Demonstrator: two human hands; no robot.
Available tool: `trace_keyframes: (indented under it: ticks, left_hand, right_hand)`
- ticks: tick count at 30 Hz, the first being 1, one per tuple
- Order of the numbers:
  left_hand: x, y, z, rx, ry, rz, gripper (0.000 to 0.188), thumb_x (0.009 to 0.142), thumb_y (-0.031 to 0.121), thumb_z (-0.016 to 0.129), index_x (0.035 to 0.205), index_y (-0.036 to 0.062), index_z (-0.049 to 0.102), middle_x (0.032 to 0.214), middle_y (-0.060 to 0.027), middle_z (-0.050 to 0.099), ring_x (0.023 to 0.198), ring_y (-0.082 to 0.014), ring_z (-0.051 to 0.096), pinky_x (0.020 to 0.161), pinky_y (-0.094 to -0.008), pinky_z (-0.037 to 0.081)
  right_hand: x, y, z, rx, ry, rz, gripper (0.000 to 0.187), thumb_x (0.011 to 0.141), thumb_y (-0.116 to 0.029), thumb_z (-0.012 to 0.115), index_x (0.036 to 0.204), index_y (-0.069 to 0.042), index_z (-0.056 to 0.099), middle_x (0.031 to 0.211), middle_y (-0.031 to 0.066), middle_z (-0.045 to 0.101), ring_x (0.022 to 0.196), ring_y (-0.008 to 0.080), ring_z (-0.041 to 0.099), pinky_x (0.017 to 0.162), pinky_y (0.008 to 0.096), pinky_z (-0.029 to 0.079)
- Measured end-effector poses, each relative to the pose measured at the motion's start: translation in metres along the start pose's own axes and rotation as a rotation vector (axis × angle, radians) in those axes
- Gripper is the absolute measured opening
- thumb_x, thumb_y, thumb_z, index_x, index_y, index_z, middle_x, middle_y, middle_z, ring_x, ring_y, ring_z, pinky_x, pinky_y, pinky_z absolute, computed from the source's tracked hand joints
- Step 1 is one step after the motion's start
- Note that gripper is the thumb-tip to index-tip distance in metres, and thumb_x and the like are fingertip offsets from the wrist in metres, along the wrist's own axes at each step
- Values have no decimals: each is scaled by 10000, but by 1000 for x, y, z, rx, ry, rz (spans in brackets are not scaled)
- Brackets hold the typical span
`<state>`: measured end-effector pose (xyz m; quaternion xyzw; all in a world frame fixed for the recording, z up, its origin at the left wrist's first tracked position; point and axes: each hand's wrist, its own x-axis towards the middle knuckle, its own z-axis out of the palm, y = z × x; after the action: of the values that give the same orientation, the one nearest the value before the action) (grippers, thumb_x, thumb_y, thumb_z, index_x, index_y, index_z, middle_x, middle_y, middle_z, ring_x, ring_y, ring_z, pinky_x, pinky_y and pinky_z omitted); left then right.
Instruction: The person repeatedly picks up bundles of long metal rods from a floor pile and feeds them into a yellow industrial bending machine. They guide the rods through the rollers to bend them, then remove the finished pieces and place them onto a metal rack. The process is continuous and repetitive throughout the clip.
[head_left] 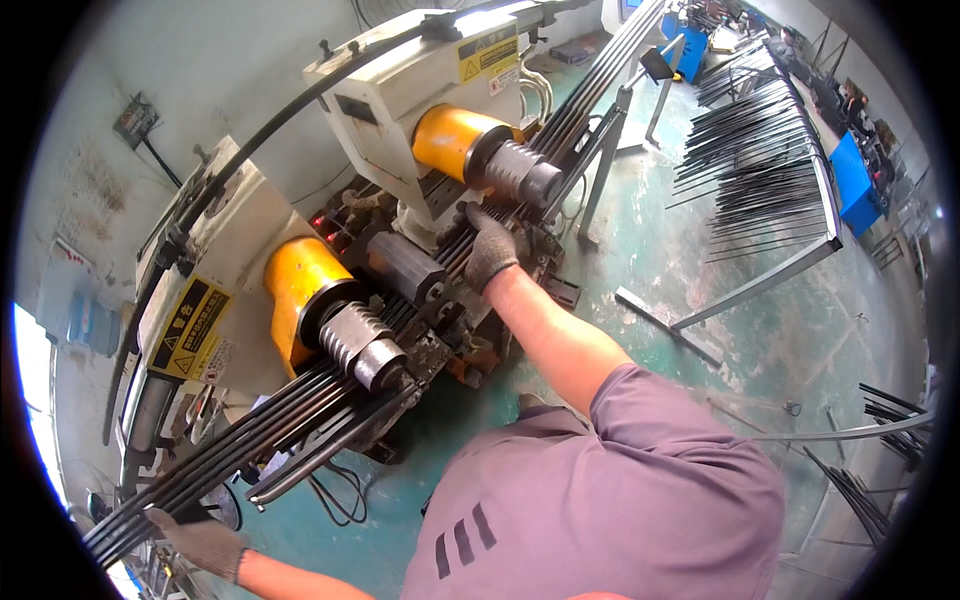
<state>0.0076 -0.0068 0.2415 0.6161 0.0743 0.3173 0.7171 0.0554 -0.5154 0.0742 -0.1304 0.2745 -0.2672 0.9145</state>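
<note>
A bundle of long dark metal rods [235, 437] runs slantwise from the lower left to the upper right, passing beneath two ridged steel rollers. My right hand [490, 252], in a grey-brown knit glove, is closed over the rods between the near ridged roller [356, 338] and the far ridged roller [520, 172]. Its fingertips are partly hidden among the rods. At the lower left, my left hand [203, 545], gloved alike and slightly blurred, reaches to the near end of the bundle. Its fingers look stretched out against the edge of the rods.
Two pale machine housings with a near yellow cover [300, 290] and a far yellow cover [455, 140] stand behind the rods. A dark faceted block [405, 268] sits between them. To the right, a metal rack [765, 290] carries many thin rods. Cables [340, 500] hang below the machine.
</note>
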Motion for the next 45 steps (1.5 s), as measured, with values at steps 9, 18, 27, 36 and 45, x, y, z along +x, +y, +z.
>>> trace_keyframes:
  ticks: [9, 18, 27, 36, 45]
  left_hand:
    - [-37, 69, 127, 130, -92, 122, 428, 1005, 253, 481, 1285, -61, 561, 1144, -177, 631, 1030, -230, 638, 878, -314, 529]
    - [-49, 95, 195, 288, -467, 225, 346, 959, 178, 573, 1243, -20, 571, 1027, -108, 627, 964, -188, 615, 893, -306, 483]
    - [-64, 102, 251, 485, -676, 397, 424, 875, 183, 661, 1237, -13, 560, 965, -77, 649, 942, -175, 636, 952, -315, 439]
    - [-66, 106, 254, 392, -754, 396, 377, 868, 184, 680, 1186, 5, 585, 949, -70, 664, 901, -163, 646, 922, -310, 473]
    - [-41, 138, 264, 691, -566, 714, 381, 965, 337, 588, 1193, 43, 669, 1037, -96, 713, 995, -180, 675, 1005, -307, 430]
  right_hand:
    - [14, 13, -8, -12, -59, -59, 177, 948, -221, 608, 958, -45, 601, 696, 70, 589, 575, 246, 602, 563, 383, 520]
    - [27, 23, -14, 2, -78, -84, 169, 952, -205, 605, 896, -49, 570, 696, 65, 573, 579, 243, 594, 570, 388, 530]
    - [11, 15, -7, 60, -95, -23, 155, 958, -188, 600, 911, -43, 569, 724, 68, 572, 595, 222, 585, 575, 387, 545]
    - [25, 13, -10, 16, -98, -126, 170, 940, -196, 620, 909, -33, 587, 723, 74, 593, 618, 239, 588, 597, 396, 539]
    - [0, 5, -3, 28, -108, -17, 162, 936, -199, 618, 918, -42, 584, 708, 88, 608, 585, 281, 611, 582, 419, 530]
